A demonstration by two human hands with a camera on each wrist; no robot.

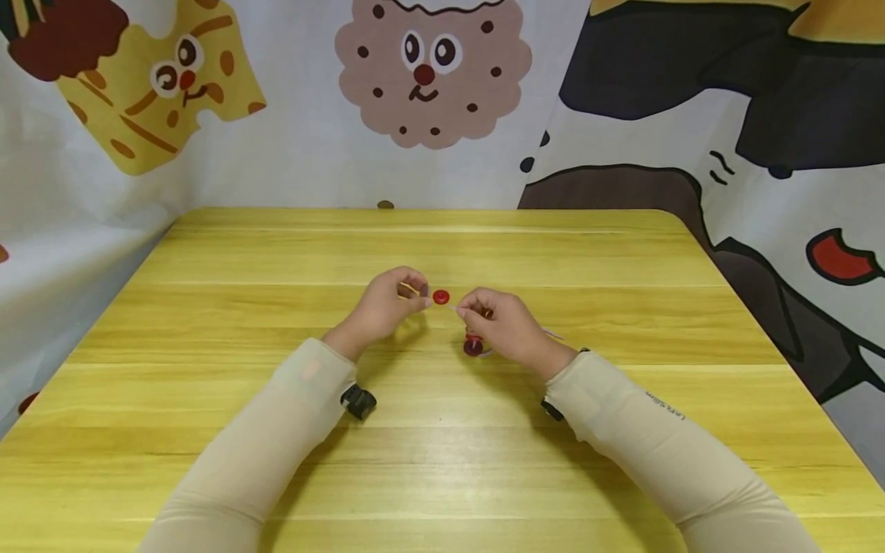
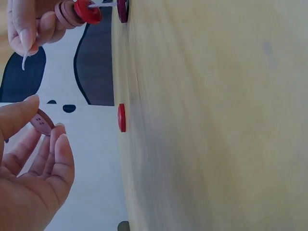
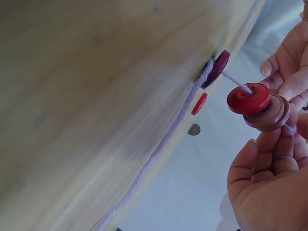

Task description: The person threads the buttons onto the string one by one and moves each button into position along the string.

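Observation:
My left hand (image 1: 386,306) pinches a brown four-hole button (image 2: 42,123) between thumb and fingers. Facing it, my right hand (image 1: 508,326) holds a pale lilac cord (image 3: 159,154) near its tip, and a short end pokes out past the fingertips in the left wrist view. Threaded on this cord are brown buttons (image 3: 270,117) against the right fingers, a red button (image 3: 249,98) beside them, and a dark purple button (image 3: 219,70) lower down at the tabletop. Between the hands, a loose red button (image 1: 441,296) lies on the table.
The wooden table (image 1: 442,468) spreads around both hands. A white curtain (image 1: 290,153) with cartoon food prints hangs behind its far edge. The cord's long tail runs along the tabletop beneath the right wrist.

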